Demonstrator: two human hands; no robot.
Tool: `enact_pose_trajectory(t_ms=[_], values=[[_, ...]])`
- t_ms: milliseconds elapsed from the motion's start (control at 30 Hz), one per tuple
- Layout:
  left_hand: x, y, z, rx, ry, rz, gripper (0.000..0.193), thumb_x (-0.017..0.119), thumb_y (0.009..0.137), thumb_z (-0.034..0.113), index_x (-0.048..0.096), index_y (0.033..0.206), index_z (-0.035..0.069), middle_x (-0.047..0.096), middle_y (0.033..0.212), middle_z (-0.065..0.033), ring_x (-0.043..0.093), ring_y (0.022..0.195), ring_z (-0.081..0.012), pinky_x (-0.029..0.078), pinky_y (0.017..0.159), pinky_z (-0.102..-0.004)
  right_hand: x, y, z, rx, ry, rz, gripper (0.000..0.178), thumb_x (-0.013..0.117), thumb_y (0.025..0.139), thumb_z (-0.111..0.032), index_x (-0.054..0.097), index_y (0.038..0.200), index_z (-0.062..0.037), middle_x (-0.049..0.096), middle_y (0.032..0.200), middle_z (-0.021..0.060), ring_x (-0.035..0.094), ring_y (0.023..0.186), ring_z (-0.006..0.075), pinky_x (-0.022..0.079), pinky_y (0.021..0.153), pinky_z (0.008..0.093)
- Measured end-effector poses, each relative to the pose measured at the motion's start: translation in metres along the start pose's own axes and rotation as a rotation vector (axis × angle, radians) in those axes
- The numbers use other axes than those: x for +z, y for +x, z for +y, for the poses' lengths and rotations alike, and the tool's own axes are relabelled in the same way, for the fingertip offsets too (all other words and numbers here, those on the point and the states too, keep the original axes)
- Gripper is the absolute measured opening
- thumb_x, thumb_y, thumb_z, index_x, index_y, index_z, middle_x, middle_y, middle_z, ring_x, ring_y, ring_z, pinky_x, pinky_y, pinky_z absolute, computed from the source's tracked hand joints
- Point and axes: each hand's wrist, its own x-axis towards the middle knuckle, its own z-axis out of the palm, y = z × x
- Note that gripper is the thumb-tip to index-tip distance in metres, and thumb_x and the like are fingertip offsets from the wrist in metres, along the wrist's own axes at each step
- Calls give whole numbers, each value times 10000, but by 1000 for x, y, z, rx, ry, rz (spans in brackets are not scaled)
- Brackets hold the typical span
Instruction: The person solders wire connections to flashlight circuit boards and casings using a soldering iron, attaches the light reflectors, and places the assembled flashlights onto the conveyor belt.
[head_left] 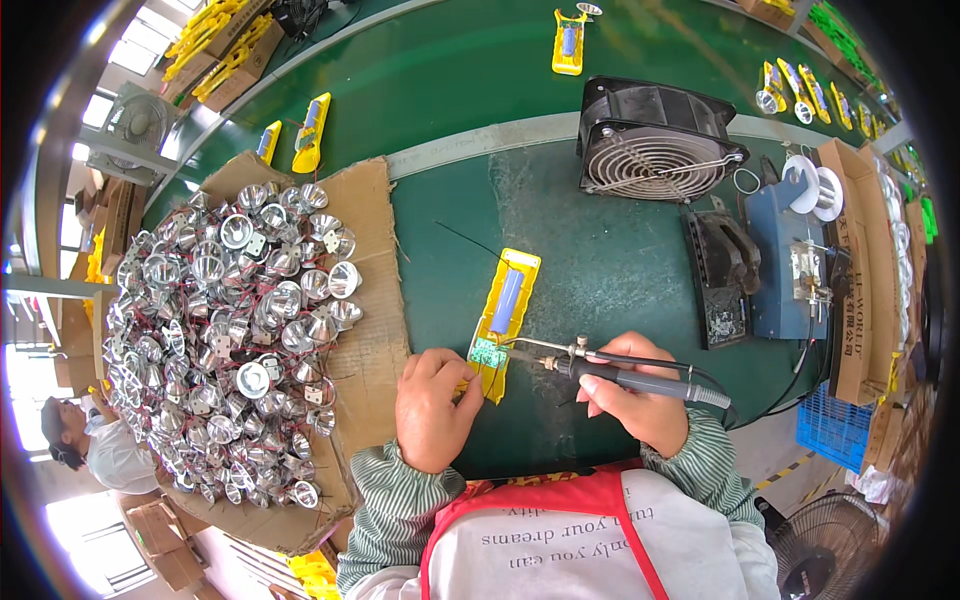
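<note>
A yellow flashlight half-shell (505, 318) lies on the green bench, with a blue cylindrical cell in it and a small green circuit board (488, 352) at its near end. My left hand (432, 406) pinches the shell's near end beside the board. My right hand (632, 392) is closed on a black-handled soldering iron (610, 370), held like a pen. Its metal tip points left and touches the green board.
A cardboard sheet (375, 290) at left carries a heap of several silver reflector cups (230, 330) with wires. Behind stand a black fan (655, 140), a blue soldering station (785, 265) and an iron holder (722, 275). More yellow shells lie on the conveyor (310, 130).
</note>
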Motion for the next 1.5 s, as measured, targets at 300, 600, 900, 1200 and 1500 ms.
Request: enact_pose_trajectory(t_ms=[300, 600, 900, 1200, 1500], values=[[-6, 2, 7, 65, -65, -66, 108, 662, 673, 19, 606, 765, 13, 561, 859, -149, 548, 794, -325, 453, 699, -389, -17, -16, -9, -142, -5, 37, 166, 637, 820, -75, 558, 946, -1, 618, 728, 72, 592, 635, 89, 498, 535, 233], [-21, 70, -3, 462, 416, -405, 304, 507, 841, 120, 560, 1131, 45, 575, 931, -195, 560, 823, -387, 440, 710, -428, -41, -29, -10, -262, -109, 126, 142, 596, 850, -157, 525, 860, -34, 586, 662, 13, 557, 533, 72, 418, 464, 215], [-14, 84, 25, 752, 837, -632, 212, 499, 829, 194, 603, 968, 73, 598, 861, -125, 601, 747, -286, 489, 636, -383, -54, -41, -17, -295, -36, 228, 130, 596, 847, -137, 528, 869, -29, 576, 666, 12, 549, 538, 66, 423, 475, 212], [4, 35, -27, 373, 974, -286, 515, 755, 481, 518, 613, 765, 113, 554, 735, -60, 570, 699, -225, 454, 583, -346, -47, -35, -28, -305, 70, 165, 143, 607, 850, -122, 545, 916, -11, 580, 674, 29, 569, 565, 76, 459, 493, 226], [0, 42, 1, 237, -169, -84, 136, 672, 729, 62, 640, 855, 22, 584, 755, -110, 573, 665, -258, 465, 598, -346, -40, -26, -23, -177, 3, 190, 145, 620, 797, 3, 528, 891, 64, 627, 749, 120, 620, 629, 125, 509, 510, 236]])
